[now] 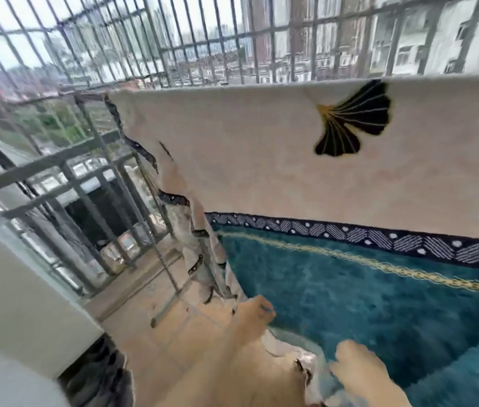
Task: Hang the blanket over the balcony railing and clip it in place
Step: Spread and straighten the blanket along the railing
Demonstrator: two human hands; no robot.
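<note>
Nearest the lens, at the lower edge of the view, both of my bare hands sit on the hanging end of the blanket [261, 160]. Far left stands a pale wall [12, 289], and beyond it the grey metal balcony railing [56, 168] runs along a tiled floor [156, 342], with barred grating above and blurred buildings outside. Next comes the blanket's ragged left edge, dark-trimmed and folded in on itself. My left hand [254, 314] closes its fingers on that edge where the cream backing meets the teal pile. My right hand [358, 367] is curled against the teal surface just beside a turned-up corner; motion blur prevents me from confirming whether it pinches the fabric. Above both hands, the blanket is draped over the top rail, cream face toward me, bearing a black ginkgo leaf motif [355, 118] at upper right and a navy patterned border [379, 237] below it.
</note>
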